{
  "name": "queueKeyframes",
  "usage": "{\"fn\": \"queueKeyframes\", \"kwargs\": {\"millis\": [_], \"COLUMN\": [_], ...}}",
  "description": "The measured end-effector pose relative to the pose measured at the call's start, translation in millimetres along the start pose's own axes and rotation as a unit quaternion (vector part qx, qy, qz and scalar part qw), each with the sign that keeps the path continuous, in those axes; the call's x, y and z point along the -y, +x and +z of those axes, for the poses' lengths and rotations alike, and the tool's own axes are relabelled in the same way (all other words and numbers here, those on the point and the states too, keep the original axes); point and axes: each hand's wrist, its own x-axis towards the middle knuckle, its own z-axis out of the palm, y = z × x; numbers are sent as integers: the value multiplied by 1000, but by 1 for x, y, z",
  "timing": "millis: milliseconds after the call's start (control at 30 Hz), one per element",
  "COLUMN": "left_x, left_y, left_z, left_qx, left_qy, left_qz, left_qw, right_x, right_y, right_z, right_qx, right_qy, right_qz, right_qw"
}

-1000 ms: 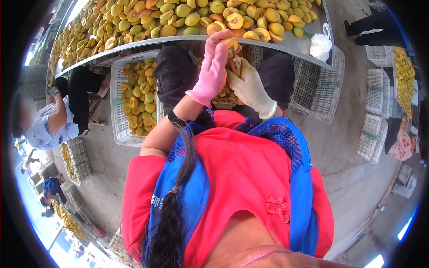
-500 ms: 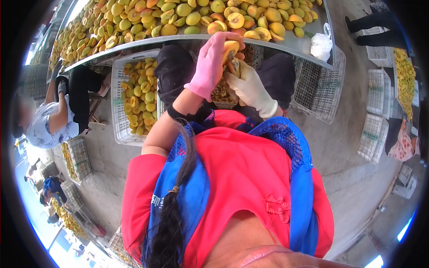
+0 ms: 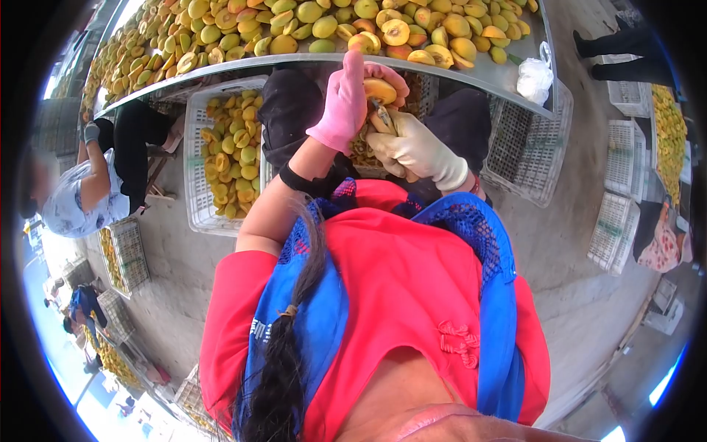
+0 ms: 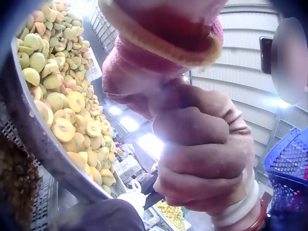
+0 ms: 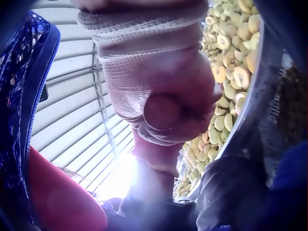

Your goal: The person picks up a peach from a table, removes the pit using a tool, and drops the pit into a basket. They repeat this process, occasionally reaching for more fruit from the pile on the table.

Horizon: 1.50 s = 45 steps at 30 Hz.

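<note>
In the head view my left hand [image 3: 343,104], in a pink glove, holds a halved yellow peach [image 3: 380,91] in front of my knees, its cut side showing. My right hand [image 3: 423,146], in a white glove, grips a pitting tool with a wooden handle [image 3: 384,121]. The tool's dark metal tip meets the lower edge of the peach half. From the right wrist, the round butt of the handle [image 5: 162,111] pokes out of the curled fist. In the left wrist view the white-gloved knuckles [image 4: 202,149] hide the peach and the tip.
A metal table [image 3: 287,58] heaped with whole and halved peaches stands ahead. To the left sits a crate of peaches [image 3: 190,158]; another crate [image 3: 541,173] is at the right. A white plastic bag [image 3: 534,81] lies on the table corner. Another person [image 3: 88,199] works at left.
The peach half has turned in my left hand, with fingers now showing behind it. My right hand has rolled and drawn slightly down, with more of the wooden handle showing.
</note>
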Motion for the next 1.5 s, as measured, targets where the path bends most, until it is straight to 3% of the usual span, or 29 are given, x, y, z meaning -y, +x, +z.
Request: {"fn": "queueKeyframes", "kwargs": {"millis": [133,367,467,533,567,633,667,700,733,800,900,967,1000,1033,1067,1100,1133,1200,1367,1467,1500], "left_x": [2,-7,-8,-17,-21,-25,-31,-56,-59,-62,-33,-21,-42,-6,16,22,20,55,80,65,61], "left_y": [1,-4,-10,-12,-14,-23,-33,-42,-47,-49,-33,-3,9,29,53,68,86,116,130,116,107], "left_z": [-8,-19,-31,-53,-73,-119,-138,-148,-168,-190,-201,-163,-115,-115,-108,-92,-77,-73,-82,-89,-88], "left_qx": [70,154,50,-96,-159,-315,-395,-395,-391,-374,-395,-304,-213,-180,-148,-109,-57,-49,-103,-126,-131], "left_qy": [23,212,85,22,62,191,394,574,624,628,739,623,481,464,478,595,679,713,639,409,320], "left_qz": [42,116,68,71,84,69,34,-85,-138,-227,43,48,-142,-63,-37,-14,-68,-95,-93,-100,-8], "left_qw": [996,958,993,993,982,927,829,712,663,644,545,719,839,865,865,796,729,693,756,898,938], "right_x": [2,-3,-17,-17,-17,-19,-20,-22,-25,-32,-35,-36,-36,-36,-34,-32,-30,-32,-38,-40,-40], "right_y": [0,-1,7,8,7,4,3,2,1,4,8,9,10,11,10,9,7,6,2,3,4], "right_z": [-2,8,4,2,0,-8,-10,-12,-13,-16,-15,-14,-14,-13,-13,-12,-12,-15,-18,-20,-20], "right_qx": [37,67,75,66,50,16,6,-4,-14,-25,-44,-60,-69,-77,-84,-91,-99,-95,-99,-113,-118], "right_qy": [0,-24,-24,-69,-72,-78,-67,-56,-45,-57,-63,-70,-78,-86,-84,-83,-82,-83,-88,-84,-78], "right_qz": [26,29,24,22,33,55,47,39,32,10,6,8,6,3,8,12,16,7,-13,-21,-35], "right_qw": [999,997,997,995,996,995,997,998,998,998,997,996,995,993,993,992,992,992,991,990,989]}}
